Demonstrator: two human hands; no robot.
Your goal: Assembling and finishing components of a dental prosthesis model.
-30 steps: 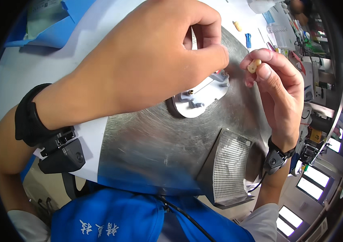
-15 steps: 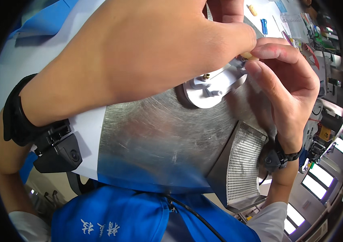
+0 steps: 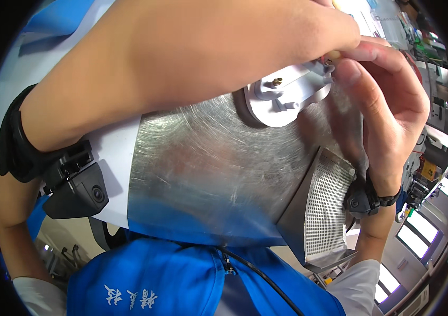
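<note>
- Left hand: it arches in from the left, thumb tip over the small yellowish piece — its other fingertips are mostly hidden, so I cannot tell how far they are open or what they hold.
- Right hand: thumb and forefinger are bent close together, a narrow gap between; whether they grip the piece I cannot tell.
- Small yellowish piece: right at the right fingertips, just below the left thumb.
- White plastic part: below the left fingers, on the metal plate.
- Perforated metal tray: well below the right fingers — nearer that wrist.
</note>
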